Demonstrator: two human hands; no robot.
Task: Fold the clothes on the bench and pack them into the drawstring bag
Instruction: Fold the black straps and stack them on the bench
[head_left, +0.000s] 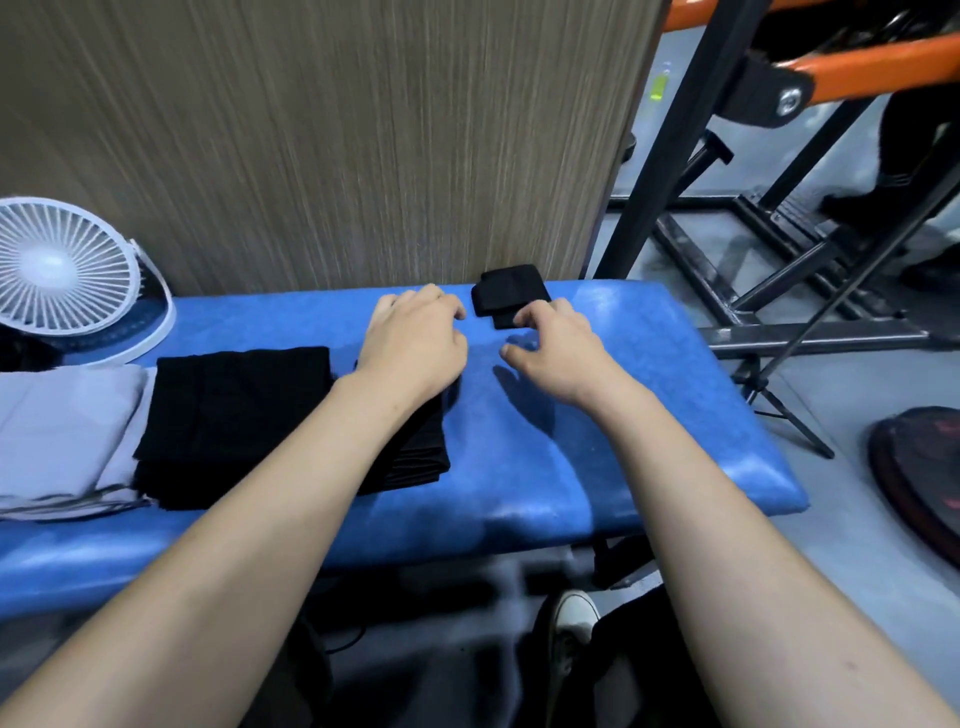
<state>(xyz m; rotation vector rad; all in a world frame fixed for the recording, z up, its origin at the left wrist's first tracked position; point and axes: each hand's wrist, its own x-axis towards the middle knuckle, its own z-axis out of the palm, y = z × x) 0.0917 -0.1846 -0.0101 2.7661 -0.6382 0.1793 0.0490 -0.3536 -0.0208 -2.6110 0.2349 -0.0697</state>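
Observation:
A small folded black cloth (506, 293) lies at the far edge of the blue padded bench (571, 457). My right hand (558, 348) hovers just in front of it with loosely curled fingers, the fingertips at the cloth's near corner, holding nothing. My left hand (415, 343) hangs to the left of the cloth, fingers loosely curled, empty. A larger folded black garment (244, 415) lies on the bench under my left forearm. A folded light grey garment (62, 431) lies at its left. No drawstring bag is in view.
A white table fan (67, 280) stands at the bench's far left. A wood-grain panel (337, 140) rises behind the bench. A black and orange metal frame (737, 171) and a stand fill the floor at right. A dark round object (919, 473) lies at far right.

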